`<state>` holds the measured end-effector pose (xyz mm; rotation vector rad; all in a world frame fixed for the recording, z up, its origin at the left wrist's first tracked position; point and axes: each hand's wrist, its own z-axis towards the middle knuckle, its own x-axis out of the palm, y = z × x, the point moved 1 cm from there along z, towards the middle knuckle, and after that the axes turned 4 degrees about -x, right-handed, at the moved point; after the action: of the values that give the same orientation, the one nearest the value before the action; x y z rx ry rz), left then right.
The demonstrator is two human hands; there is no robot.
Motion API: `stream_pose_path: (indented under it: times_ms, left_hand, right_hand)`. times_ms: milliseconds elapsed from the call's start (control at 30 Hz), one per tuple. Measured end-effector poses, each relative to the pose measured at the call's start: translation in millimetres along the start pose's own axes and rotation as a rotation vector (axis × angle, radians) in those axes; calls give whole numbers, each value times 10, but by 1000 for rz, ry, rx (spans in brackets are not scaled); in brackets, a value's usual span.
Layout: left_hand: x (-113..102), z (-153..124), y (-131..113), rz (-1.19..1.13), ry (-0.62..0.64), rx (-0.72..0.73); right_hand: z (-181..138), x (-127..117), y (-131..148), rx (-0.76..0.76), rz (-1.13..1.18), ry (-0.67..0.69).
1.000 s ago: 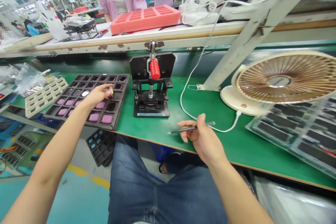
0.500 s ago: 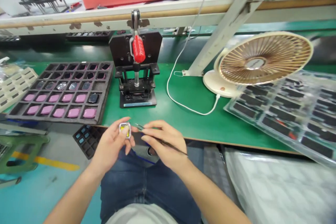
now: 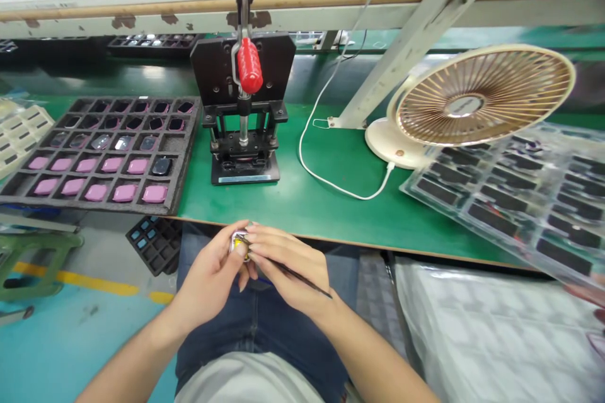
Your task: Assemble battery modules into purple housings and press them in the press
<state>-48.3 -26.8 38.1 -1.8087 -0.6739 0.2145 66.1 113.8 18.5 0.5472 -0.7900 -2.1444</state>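
My left hand [image 3: 211, 274] grips a small squarish watch case [image 3: 233, 241] with a pale rim and yellow inside, held over my lap just off the bench edge. Dark tweezers [image 3: 295, 272] lie between the fingers of my right hand [image 3: 288, 261]. Their tip reaches the yellow inside of the case, though fingers of both hands hide much of it. Beyond my hands stands a black toggle press [image 3: 243, 138] with a red handle [image 3: 249, 66].
A dark foam tray [image 3: 172, 201] of pink and black watch-shaped pieces sits at left. A cream fan [image 3: 466, 106] and a clear tray [image 3: 513, 236] of black parts are at right. Below the bench edge lies a smaller dark tray [image 3: 155, 252] with blue pieces.
My hands have come together: the tweezers have moved from beside the watch case to its yellow inside. The camera view has tipped downward slightly.
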Motion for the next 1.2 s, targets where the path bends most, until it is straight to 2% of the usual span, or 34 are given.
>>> stream_pose_path:
  times_ms: [200, 400, 533, 933, 1200]
  left_hand:
    - [-44, -9, 55, 93, -24, -2]
    - [-1, 16, 41, -117, 30, -15]
    - [15, 31, 56, -150, 15, -23]
    - [-75, 8, 177, 66, -16, -17]
    - [-19, 54, 135, -248, 72, -58]
  right_hand:
    - [-13, 14, -32, -17, -3, 32]
    - [-110, 21, -81, -62, -31, 33]
    - [-131, 36, -93, -47, -37, 13]
    - [-126, 43, -91, -48, -53, 76]
    - [-219, 72, -119, -98, -67, 36]
